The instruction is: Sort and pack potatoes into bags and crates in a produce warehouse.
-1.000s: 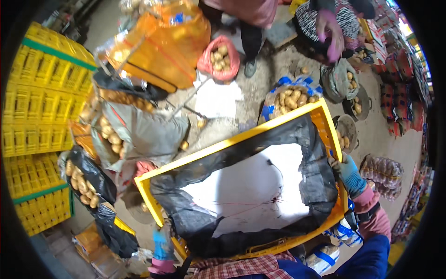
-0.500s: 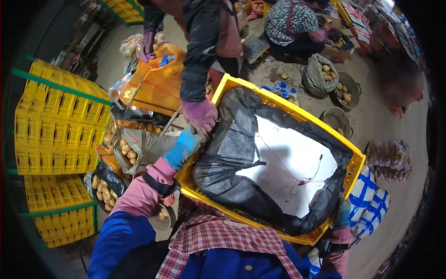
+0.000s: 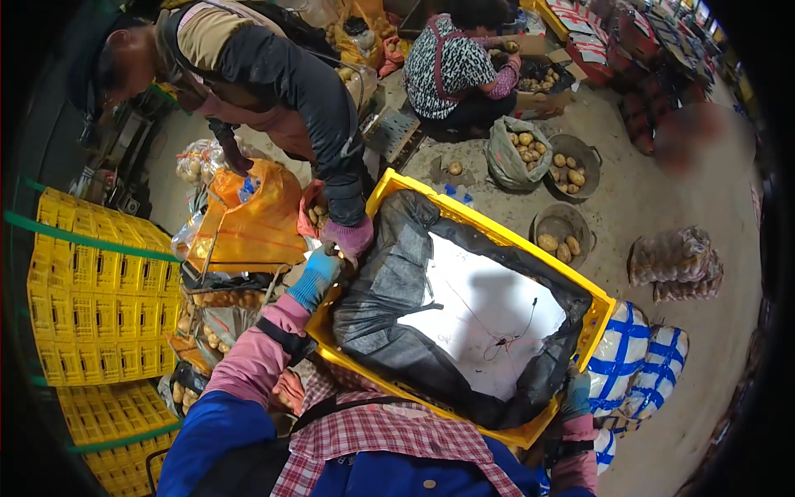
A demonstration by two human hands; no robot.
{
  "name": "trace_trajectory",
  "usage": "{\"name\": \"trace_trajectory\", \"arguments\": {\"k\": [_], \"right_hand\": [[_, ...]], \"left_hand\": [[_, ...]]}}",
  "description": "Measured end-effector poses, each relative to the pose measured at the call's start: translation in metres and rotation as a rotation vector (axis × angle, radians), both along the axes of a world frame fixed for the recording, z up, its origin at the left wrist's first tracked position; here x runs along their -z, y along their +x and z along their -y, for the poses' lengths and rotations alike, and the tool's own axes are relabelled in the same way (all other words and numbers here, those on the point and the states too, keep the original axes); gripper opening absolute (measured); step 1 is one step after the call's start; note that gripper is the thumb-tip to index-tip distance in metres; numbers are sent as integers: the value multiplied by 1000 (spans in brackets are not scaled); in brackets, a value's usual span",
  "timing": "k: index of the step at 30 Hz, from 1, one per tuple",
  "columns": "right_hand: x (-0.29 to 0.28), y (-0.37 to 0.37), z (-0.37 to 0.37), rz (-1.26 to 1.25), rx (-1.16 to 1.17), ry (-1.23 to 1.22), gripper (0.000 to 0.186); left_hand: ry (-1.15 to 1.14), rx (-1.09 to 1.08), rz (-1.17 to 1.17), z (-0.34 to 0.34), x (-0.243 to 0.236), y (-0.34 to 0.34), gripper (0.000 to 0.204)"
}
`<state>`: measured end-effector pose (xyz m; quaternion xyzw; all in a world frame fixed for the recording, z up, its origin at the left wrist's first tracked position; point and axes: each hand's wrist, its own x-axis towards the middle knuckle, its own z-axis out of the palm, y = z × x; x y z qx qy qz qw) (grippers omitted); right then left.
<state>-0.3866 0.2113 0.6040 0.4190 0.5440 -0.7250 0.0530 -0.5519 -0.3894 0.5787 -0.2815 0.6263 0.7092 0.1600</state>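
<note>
A yellow crate (image 3: 598, 319) is held at a tilt across the centre of the frame. Its left end is grasped by the left hand (image 3: 321, 269), covered in a blue glove, with the fingertips partly hidden. Its right end is grasped by the right hand (image 3: 576, 398), gloved alike and partly covered by the rim at the lower right. Just beside the left hand, the crate's left corner is met by a co-worker's purple-gloved hand (image 3: 349, 238); whether it is closed there cannot be told.

The crate is lined with black cloth (image 3: 373, 290), and inside it a white sheet (image 3: 455, 306) is shown, partly shaded, with a tangle of thin string (image 3: 500, 341) on it.

At the left of the frame, yellow crates (image 3: 103, 290) are stacked, with an orange bag (image 3: 248, 224) placed to their right. At the upper right, potatoes are held in a grey-green sack (image 3: 502, 157) and two round basins. At the lower right, white bags (image 3: 617, 356) banded in blue are set near the right hand.
</note>
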Motion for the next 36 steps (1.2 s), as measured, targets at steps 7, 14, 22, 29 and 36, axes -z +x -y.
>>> {"name": "trace_trajectory", "arguments": {"k": [7, 14, 22, 29, 36], "right_hand": [[22, -59, 31, 45, -94, 15, 7], [30, -178, 163, 96, -147, -152, 15], [72, -298, 328, 218, -125, -296, 21], [77, -397, 439, 261, -307, -360, 26], [74, -464, 541, 407, -321, -481, 26]], "left_hand": [[-463, 310, -81, 4, -54, -108, 21], [-490, 96, -520, 139, -82, -84, 53], [-310, -492, 290, 387, 49, 202, 35], [14, -727, 550, 328, 82, 358, 17], [222, -820, 698, 249, 86, 371, 35]]}}
